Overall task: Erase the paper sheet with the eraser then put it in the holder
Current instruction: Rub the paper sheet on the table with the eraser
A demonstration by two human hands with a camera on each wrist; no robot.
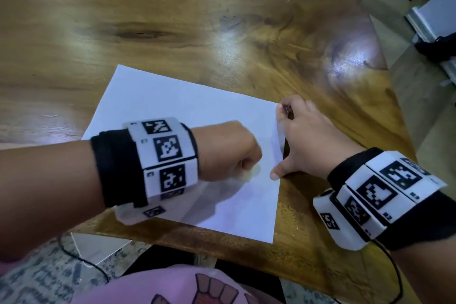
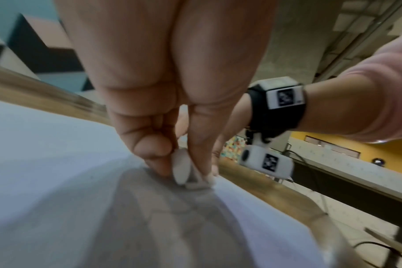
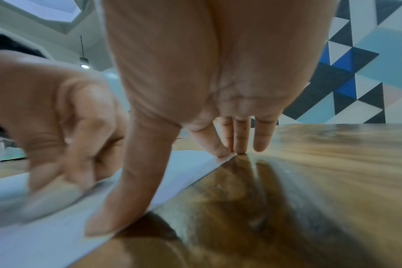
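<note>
While the left hand (image 1: 229,150) pinches the eraser (image 2: 184,167) against the paper (image 1: 172,111), the right hand (image 1: 311,136) lies flat. Its straight fingers (image 3: 241,137) press the paper's edge to the desk (image 1: 222,32).

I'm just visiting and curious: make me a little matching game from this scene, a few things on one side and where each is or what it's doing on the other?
Things:
1. eraser
2. paper sheet
3. right hand
4. table

States:
a. lies flat on the table
b. wooden, beneath everything
c. pinched in the left hand, touching the sheet
d. fingers spread, pressing the sheet's edge

Pairs: 1-c, 2-a, 3-d, 4-b
</note>
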